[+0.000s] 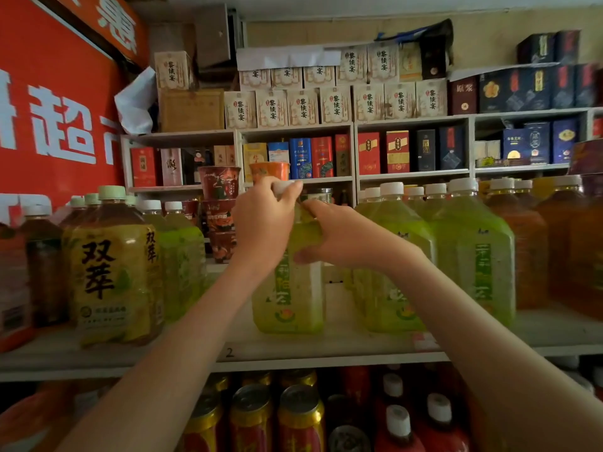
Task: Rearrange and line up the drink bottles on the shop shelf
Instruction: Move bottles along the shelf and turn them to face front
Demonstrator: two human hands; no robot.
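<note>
Head view: the green bottle (287, 298) stands upright, left hand (261, 220) curled round its cap, right hand (339, 238) gripping its shoulder; the matching row (473, 249) stands just right.

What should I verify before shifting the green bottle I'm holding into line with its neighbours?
1. Left hand grips the white cap of the green plastic drink bottle: ok.
2. Right hand wraps that bottle's shoulder: ok.
3. Bottle upright: ok.
4. Closed up against the neighbouring green bottle on the right: not ok, a gap shows.
5. Base set flat on the white shelf board: cannot tell.
</note>
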